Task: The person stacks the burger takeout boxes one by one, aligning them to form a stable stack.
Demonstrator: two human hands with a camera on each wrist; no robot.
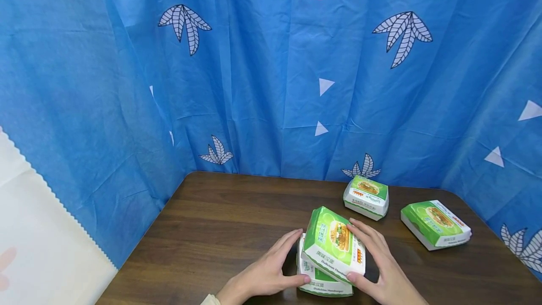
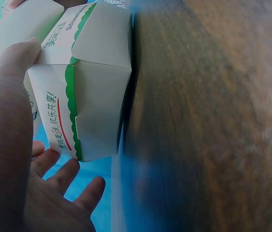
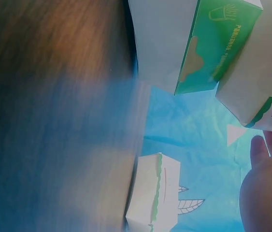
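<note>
Two green-and-white paper hamburger boxes are stacked near the table's front. The upper box [image 1: 338, 244] sits tilted and turned over the lower box [image 1: 326, 289], covering most of its lid. My right hand [image 1: 386, 267] grips the upper box, thumb on its near corner and fingers on its far right edge. Around the left side of the lower box [image 2: 99, 96] goes my left hand [image 1: 268, 269], with the thumb at the near side and fingers at the far side. In the right wrist view the upper box [image 3: 256, 72] leans against the lower box [image 3: 164, 43].
A third hamburger box [image 1: 366, 196] stands at the back of the brown wooden table [image 1: 220, 229]. Another similar box [image 1: 436, 225] lies farther right. A blue patterned curtain [image 1: 262, 84] hangs behind the table and along its sides.
</note>
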